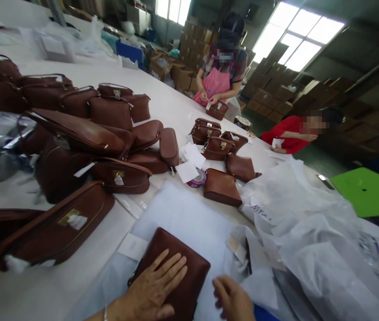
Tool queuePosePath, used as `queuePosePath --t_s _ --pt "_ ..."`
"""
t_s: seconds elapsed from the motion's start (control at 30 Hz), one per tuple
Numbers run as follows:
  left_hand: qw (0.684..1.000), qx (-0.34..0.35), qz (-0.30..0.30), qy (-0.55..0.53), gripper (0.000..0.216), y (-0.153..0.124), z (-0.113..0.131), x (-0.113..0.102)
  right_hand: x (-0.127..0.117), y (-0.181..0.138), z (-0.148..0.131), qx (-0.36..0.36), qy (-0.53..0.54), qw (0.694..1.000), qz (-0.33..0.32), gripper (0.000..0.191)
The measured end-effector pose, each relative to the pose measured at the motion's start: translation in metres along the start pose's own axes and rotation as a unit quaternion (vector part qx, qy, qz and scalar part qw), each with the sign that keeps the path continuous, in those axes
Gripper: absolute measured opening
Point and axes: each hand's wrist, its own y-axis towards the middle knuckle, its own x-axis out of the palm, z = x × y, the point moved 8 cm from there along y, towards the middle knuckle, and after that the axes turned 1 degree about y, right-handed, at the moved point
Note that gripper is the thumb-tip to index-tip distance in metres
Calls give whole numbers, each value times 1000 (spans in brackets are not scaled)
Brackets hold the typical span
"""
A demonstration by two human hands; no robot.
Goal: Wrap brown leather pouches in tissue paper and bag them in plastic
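The brown purse point(194, 278) lies directly under the left hand point(152, 290), which rests open and flat on it, palm down, fingers spread and pointing away from the body toward the purse's far right corner. The wrist comes in low from the near edge. The right hand point(232, 301) sits just to the right of the purse and apart from it, fingers loosely curled. Whether it grips anything cannot be told.

The purse rests on a white sheet point(182, 209) that spreads out beyond both hands. A small card point(132, 246) lies just left of the left hand's fingertips. Right of the right hand rises a heap of clear plastic bags point(312, 240). Left of the left hand lies a long brown bag point(59, 227).

Beyond the sheet stand a small brown pouch point(222, 187) and a tape roll point(199, 178). Further left is a pile of brown bags point(85, 147) on the desk point(169, 100). At the far side, a person in a pink apron point(219, 82) handles a bag, and a person in red point(287, 133) leans on the desk.
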Motion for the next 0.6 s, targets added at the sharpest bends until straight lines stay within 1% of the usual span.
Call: queuePosePath --t_s 0.03,0.07,0.1,0.13,0.2,0.27,0.33,0.37,0.4,0.47,0.53,0.57,0.6 --pt "1000 6 10 15 92 -3 -1 3 -16 22 -29 -55 -27 998 19 36" --pt "999 17 26 38 89 -5 0 5 -32 44 -58 -115 -53 989 73 34" --pt "996 32 48 69 85 -6 1 5 -40 67 -84 -162 -72 978 110 31" --pt "991 47 74 103 79 -7 1 6 -41 90 -104 -190 -87 970 125 29" --pt "975 66 135 163 62 -8 2 7 -30 134 -126 -208 -104 964 126 26" --pt "961 65 185 196 48 -10 0 8 -16 168 -132 -203 -124 965 113 32" --pt "958 58 203 194 41 -12 1 8 -7 189 -129 -196 -154 963 103 44" --pt "961 57 201 182 40 -12 3 5 -6 196 -126 -191 -170 962 97 48" --pt "965 56 198 161 40 -10 4 -1 -6 201 -123 -186 -184 961 89 49" --pt "974 50 196 98 41 -1 1 -23 -8 210 -117 -175 -203 961 66 42" --pt "979 15 200 23 42 20 -17 -51 -10 217 -114 -167 -207 963 42 30" --pt "981 -29 194 -7 40 37 -36 -63 -12 219 -114 -167 -205 964 34 23" --pt "979 -69 192 -24 34 55 -57 -72 -13 221 -114 -171 -202 964 29 17"
